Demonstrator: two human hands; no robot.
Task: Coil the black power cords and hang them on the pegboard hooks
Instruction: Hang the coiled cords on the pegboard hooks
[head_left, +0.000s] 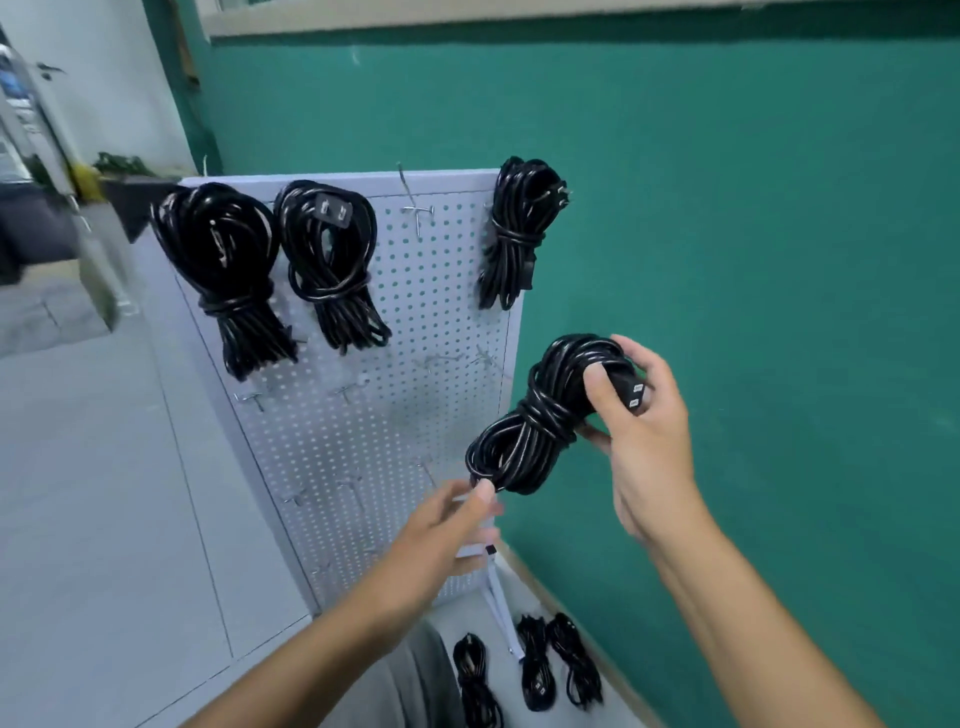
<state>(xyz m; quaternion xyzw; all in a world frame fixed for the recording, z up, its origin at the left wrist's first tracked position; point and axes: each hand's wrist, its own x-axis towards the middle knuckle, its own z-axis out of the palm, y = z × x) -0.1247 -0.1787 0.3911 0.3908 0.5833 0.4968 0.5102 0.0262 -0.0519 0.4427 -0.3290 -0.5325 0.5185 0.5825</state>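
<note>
three coiled cords lie on grey floor.

Even, soft indoor light is filling the scene, with no hard shadows showing. Glossy white streaks are glinting along the coiled cord and on the hanging coils on the pegboard. The wide lens is bending straight lines, so the pegboard is leaning and bowing. The left hand is smearing with motion blur at its fingertips. The far left edge is looking soft and washed out. The green wall is showing faint grain.
</note>
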